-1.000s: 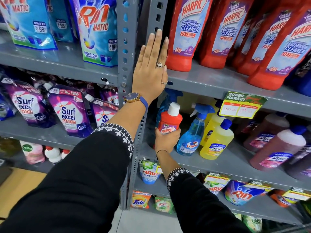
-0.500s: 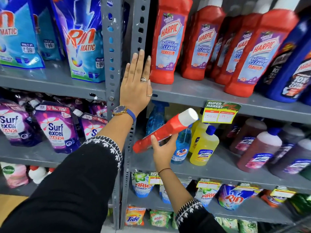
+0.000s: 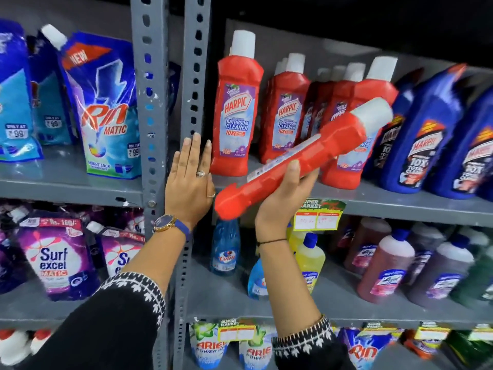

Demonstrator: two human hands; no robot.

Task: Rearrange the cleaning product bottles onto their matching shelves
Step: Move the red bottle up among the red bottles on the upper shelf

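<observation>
My right hand (image 3: 284, 194) grips a red Harpic bottle (image 3: 314, 153) with a white cap, tilted almost flat, cap pointing up and right. It hovers in front of the upper shelf (image 3: 373, 202), where a row of matching red Harpic bathroom cleaner bottles (image 3: 237, 124) stands upright. My left hand (image 3: 189, 180) lies flat and open against the grey shelf upright (image 3: 196, 76), just left of the held bottle's base. On the shelf below (image 3: 229, 297) stand a blue Colin bottle (image 3: 225, 247), yellow Lizol bottles (image 3: 310, 259) and brownish Lizol bottles (image 3: 384, 273).
Blue Harpic bottles (image 3: 426, 140) fill the upper shelf's right part. Rin Matic pouches (image 3: 104, 113) and purple Surf Excel pouches (image 3: 57, 257) occupy the left bay. A yellow price tag (image 3: 318, 216) hangs on the upper shelf's edge. Ariel and Rin packs (image 3: 256, 351) lie on the bottom shelf.
My right hand has lifted the red Harpic bottle from the lower shelf up to the level of the upper shelf, tipping it sideways. My left hand has stayed on the upright.
</observation>
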